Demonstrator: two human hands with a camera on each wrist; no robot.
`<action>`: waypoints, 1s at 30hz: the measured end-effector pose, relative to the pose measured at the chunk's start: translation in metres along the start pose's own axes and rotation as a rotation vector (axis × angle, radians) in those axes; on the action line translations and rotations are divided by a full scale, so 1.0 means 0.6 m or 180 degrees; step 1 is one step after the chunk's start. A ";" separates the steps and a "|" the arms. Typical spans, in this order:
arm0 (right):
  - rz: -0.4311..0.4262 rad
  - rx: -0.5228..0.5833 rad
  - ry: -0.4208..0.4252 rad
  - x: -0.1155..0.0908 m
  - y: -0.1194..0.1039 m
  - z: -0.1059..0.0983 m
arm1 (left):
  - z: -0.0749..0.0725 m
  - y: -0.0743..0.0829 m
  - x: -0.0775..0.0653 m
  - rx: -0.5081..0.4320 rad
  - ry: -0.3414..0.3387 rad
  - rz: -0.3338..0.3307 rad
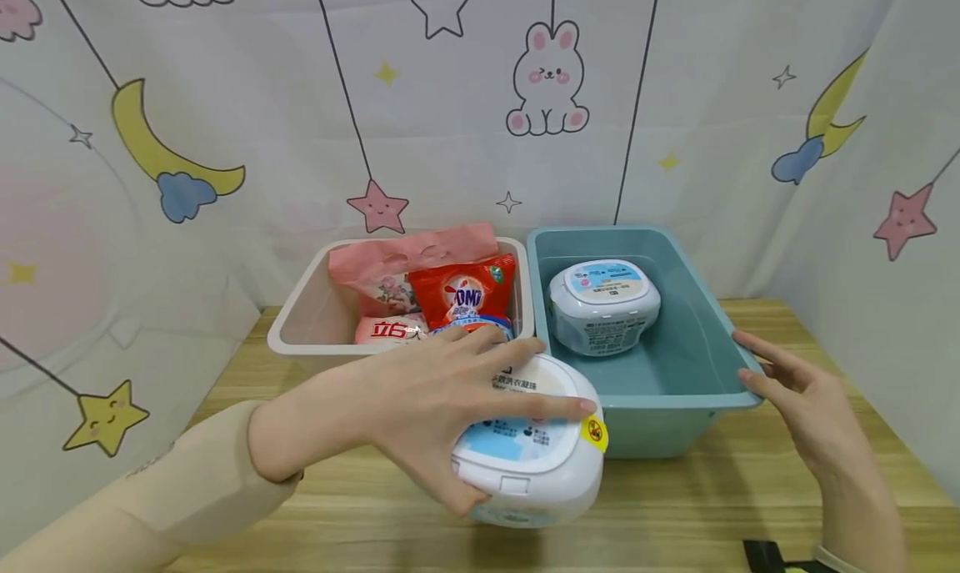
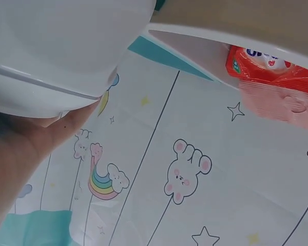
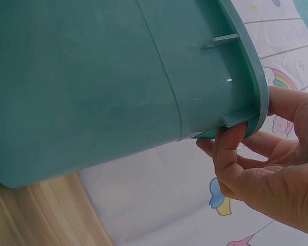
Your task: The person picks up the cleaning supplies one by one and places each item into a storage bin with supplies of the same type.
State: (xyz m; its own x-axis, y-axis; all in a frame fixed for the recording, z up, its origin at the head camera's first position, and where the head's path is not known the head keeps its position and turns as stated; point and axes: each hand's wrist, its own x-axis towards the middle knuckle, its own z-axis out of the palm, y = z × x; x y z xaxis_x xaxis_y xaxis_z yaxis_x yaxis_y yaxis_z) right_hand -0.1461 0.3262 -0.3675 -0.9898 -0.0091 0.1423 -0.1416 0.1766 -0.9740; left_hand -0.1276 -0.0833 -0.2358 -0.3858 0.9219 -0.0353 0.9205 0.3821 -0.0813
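My left hand [image 1: 427, 394] grips a white laundry-pod tub [image 1: 555, 490] from above, fingers spread over its lid and thumb at the near side. The tub is tilted in front of the two bins, above the table. In the left wrist view its smooth white side [image 2: 66, 46] fills the upper left. My right hand [image 1: 817, 414] holds the right front rim of a teal bin [image 1: 652, 431], thumb and fingers on either side of the edge, as the right wrist view shows. Inside that bin stands another white laundry-pod tub [image 1: 603, 306], towards the left.
A whitish bin [image 1: 300, 348] stands against the teal bin's left side. It holds a pink bag [image 1: 435, 248], a red detergent bag [image 1: 472, 285] and a pink-and-white pack [image 1: 386, 329]. A patterned cloth [image 1: 450, 139] hangs behind the wooden table [image 1: 345, 515]. A black strap-like piece [image 1: 763, 555] shows at lower right.
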 end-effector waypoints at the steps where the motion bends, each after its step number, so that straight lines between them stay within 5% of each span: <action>1: 0.0002 0.0003 -0.0003 0.000 0.000 0.000 | -0.003 0.000 0.000 -0.0012 -0.0015 -0.0003; 10: -0.0046 0.0021 -0.0020 0.000 0.002 0.001 | -0.028 0.001 0.003 0.0096 -0.0013 0.0063; 17: -0.0041 0.0009 -0.0028 -0.001 0.002 0.004 | -0.048 0.000 0.011 0.0321 0.0243 0.0144; 30: 0.0006 -0.0142 -0.0004 -0.001 -0.002 0.000 | -0.076 -0.015 0.040 0.0132 0.0318 0.0195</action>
State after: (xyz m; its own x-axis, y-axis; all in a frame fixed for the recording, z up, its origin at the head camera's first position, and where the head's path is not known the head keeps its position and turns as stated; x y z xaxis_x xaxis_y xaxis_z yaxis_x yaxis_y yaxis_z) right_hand -0.1451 0.3262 -0.3667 -0.9901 -0.0101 0.1403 -0.1390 0.2203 -0.9655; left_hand -0.1421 -0.0619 -0.1905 -0.3188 0.9460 0.0579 0.9381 0.3237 -0.1231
